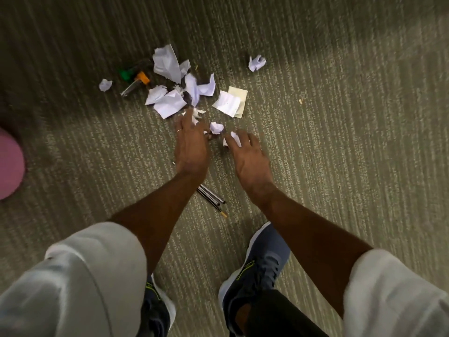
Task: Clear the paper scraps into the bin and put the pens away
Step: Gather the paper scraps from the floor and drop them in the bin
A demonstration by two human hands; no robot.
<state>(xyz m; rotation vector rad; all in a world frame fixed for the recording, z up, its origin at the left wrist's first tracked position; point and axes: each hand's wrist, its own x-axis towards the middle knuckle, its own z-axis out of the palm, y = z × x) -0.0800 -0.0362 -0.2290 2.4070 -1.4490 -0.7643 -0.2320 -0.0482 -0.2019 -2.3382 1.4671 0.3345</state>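
Observation:
White paper scraps (170, 100) lie scattered on the striped carpet, with a large crumpled sheet (166, 63) at the back. My left hand (192, 144) is stretched out flat, its fingertips among small scraps (195, 115); blur hides whether it holds any. My right hand (250, 156) is beside it, with a small white scrap (235, 138) pinched in its fingers. A small paper ball (216, 127) sits between the two hands. Several black pens (211, 197) lie on the carpet, partly under my left forearm. Markers with a green cap (126, 74) and an orange cap (142, 77) lie at the back left.
Pale yellow and white notes (234, 102) lie flat to the right of the pile. Lone crumpled balls sit at the far right (256, 62) and far left (105, 84). A pink rounded object (9, 164) shows at the left edge. My blue shoes (262, 263) stand below.

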